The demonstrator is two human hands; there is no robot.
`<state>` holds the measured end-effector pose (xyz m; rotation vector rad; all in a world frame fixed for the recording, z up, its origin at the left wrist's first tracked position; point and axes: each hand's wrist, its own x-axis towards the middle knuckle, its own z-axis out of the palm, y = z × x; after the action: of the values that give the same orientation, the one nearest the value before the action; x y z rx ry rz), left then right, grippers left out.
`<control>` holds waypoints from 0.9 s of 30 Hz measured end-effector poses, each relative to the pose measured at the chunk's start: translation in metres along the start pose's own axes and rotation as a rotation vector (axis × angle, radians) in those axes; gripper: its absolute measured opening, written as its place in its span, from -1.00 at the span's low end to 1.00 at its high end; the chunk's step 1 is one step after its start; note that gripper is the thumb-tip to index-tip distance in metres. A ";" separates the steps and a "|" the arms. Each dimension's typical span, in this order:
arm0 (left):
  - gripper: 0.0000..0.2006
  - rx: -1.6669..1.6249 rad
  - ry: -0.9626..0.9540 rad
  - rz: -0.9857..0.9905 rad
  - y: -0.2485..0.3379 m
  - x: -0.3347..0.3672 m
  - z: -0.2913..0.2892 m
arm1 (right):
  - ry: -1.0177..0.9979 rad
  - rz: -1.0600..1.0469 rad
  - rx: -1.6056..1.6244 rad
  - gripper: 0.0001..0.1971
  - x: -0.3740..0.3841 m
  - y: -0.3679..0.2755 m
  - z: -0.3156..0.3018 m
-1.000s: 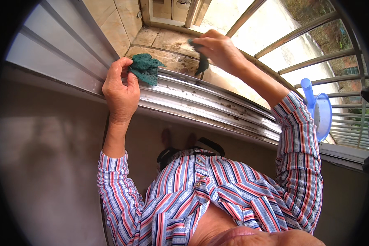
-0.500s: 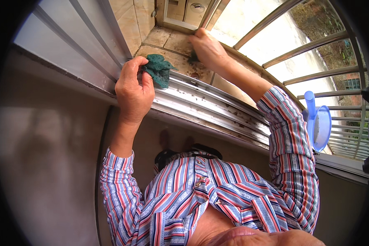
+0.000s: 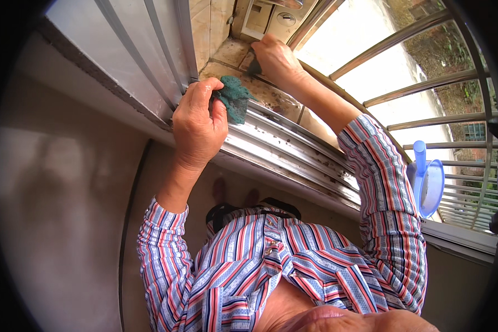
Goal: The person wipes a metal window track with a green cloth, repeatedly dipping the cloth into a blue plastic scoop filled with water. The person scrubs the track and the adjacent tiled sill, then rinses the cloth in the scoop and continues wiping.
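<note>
My left hand [image 3: 200,123] pinches a crumpled green cloth [image 3: 235,99] between thumb and fingers, just above the metal window track [image 3: 293,145]. Farther off, my right hand [image 3: 279,60] is closed and pressed down near the back corner of the tiled ledge [image 3: 268,95]. A dark green piece of cloth or scouring pad [image 3: 254,66] shows beneath its fingers, mostly covered by the hand. Brown dirt and wet smears mark the tiles, and dark specks lie along the track grooves.
A pale ribbed sliding panel [image 3: 144,41] stands at the left. Curved metal bars [image 3: 412,91] close off the right side. By them sits a blue plastic dipper [image 3: 434,188] with its handle up. A metal-framed box with a round fitting [image 3: 285,19] is at the far end.
The view has shifted slightly. My right hand has moved farther toward the ledge's back corner, exposing more of the dark green piece. My left hand still pinches the green cloth.
</note>
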<state>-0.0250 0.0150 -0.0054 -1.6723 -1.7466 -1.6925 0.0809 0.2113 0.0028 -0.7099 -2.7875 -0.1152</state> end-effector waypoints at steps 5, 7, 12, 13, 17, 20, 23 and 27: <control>-0.66 0.004 -0.004 0.004 -0.002 -0.001 0.000 | 0.075 -0.051 -0.002 -0.89 0.051 -0.023 0.021; -0.67 0.004 -0.007 0.006 -0.002 -0.003 -0.001 | 0.148 -0.104 0.056 -0.89 0.048 -0.017 0.019; -0.69 0.036 -0.033 -0.026 -0.001 -0.007 -0.005 | 0.071 -0.509 0.550 -0.79 0.014 -0.002 0.007; -0.69 0.038 -0.031 -0.036 0.000 -0.007 -0.006 | 0.113 -0.355 0.450 -0.79 0.011 0.000 0.004; -0.67 0.013 -0.007 -0.005 0.000 -0.005 -0.005 | 0.269 -0.146 0.194 -0.77 0.015 -0.005 0.007; -0.66 -0.005 0.006 0.002 -0.002 -0.003 -0.003 | 0.180 -0.070 0.164 -0.77 0.037 -0.016 0.018; -0.66 0.001 0.030 0.024 -0.006 0.000 -0.004 | 0.265 0.003 0.265 -0.78 0.049 -0.018 0.020; -0.69 0.017 0.027 0.014 -0.010 -0.001 -0.007 | -0.006 -0.447 0.705 -0.81 0.037 -0.019 0.010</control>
<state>-0.0358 0.0119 -0.0100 -1.6429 -1.7278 -1.6814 0.0383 0.2134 0.0025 0.0836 -2.6516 0.7434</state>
